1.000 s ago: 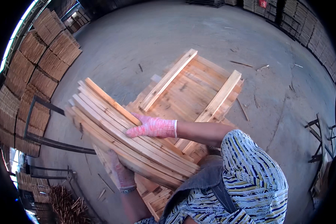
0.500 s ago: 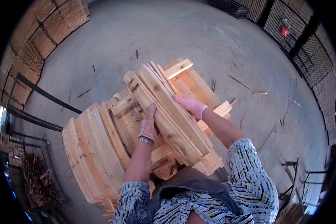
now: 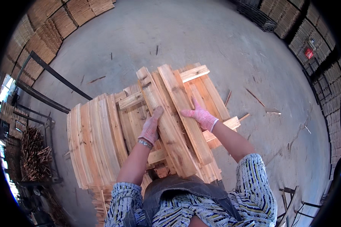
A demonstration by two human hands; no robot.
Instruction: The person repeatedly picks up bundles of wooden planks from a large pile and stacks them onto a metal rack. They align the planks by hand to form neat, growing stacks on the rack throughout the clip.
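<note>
My left hand, in a pinkish knit glove, is closed on the outer edge of a long wooden board with a rough, notched far end. My right hand, gloved alike, grips the right edge of another board, thumb raised and fingers at its side. These two boards lie lengthwise away from me, a little apart, with more wood showing in the gap. Beneath them is a stack of planks with short crosspieces; one crosspiece sticks out at the far right and another at the left.
A neat row of planks stands left of my hands. Beyond it are a black metal frame and a rack of scrap sticks. Tall board stacks line the walls. Wood splinters lie on the concrete floor.
The boards between my hands were bunched together and now lie apart, the right one separated from the left one. My right hand has moved nearer me along the boards. The whole view has shifted slightly.
</note>
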